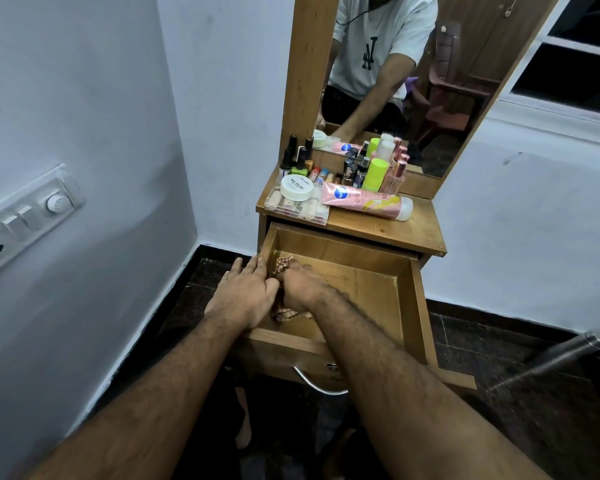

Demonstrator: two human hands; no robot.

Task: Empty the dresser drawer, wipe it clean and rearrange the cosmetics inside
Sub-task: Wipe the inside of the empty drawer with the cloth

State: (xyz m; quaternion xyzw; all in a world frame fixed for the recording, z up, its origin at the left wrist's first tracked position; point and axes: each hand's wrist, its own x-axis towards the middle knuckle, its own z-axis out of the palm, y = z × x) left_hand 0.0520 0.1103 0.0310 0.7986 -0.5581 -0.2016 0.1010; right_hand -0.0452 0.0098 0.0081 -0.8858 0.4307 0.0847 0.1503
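Right now the drawer (388,289) stands pulled out and emptied of cosmetics, and the person is wiping its left side. The right hand (300,285) is curled down on a checked cloth (284,263), bunching it against the drawer floor, while the left hand (246,292) lies flat with fingers straight over the drawer's left wall, steadying it. The cosmetics wait on the dresser top (395,230): a pink tube (364,200) lying on its side, a clear box (297,207) with a white jar (296,188) on its lid, and upright bottles (374,173) crowded against the mirror (409,81). The risk I see is in the leaning: both arms bear on a drawer drawn far out, and too much weight could strain it or jolt the narrow dresser, toppling the bottles or rolling the tube off the edge. The far right corner looks unwiped, though I cannot be sure. The dresser is warm wood, tucked into a corner of pale walls, with a switchboard (25,216) to the left and dark stone flooring below.
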